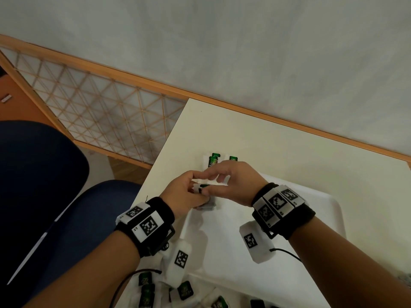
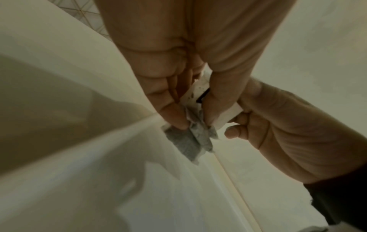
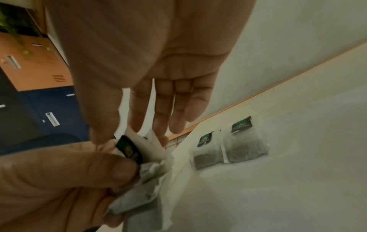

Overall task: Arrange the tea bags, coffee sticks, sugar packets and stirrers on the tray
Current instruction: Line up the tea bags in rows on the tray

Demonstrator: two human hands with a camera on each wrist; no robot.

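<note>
From the head view I see both hands meeting above the far left corner of the white tray (image 1: 322, 210), which sits on the pale desk (image 1: 289, 147). My left hand (image 1: 184, 194) is clenched around a small bunch of tea bags (image 1: 205, 206), thumb and fingers curled on them. My right hand (image 1: 231, 183) pinches the white paper top of one bag between thumb and forefinger, with the other fingers loosely extended.

The left wrist view adds what the head view hides: the grey mesh of the held bags (image 2: 190, 141) hangs crumpled below the left fingers (image 2: 172, 116), just over the tray rim (image 2: 123, 130). The right wrist view shows the dark green tag (image 3: 130, 150) pressed under the left thumb, and two tea bags lying flat (image 3: 228, 149) side by side on the desk just beyond the tray, tags pointing away; only their green tags show past the hands in the head view.

Only the head view shows the loose pile of tea bags (image 1: 164, 292) at the near desk edge, a blue chair (image 1: 66, 196) to the left and a lattice screen (image 1: 100, 112) behind it.
</note>
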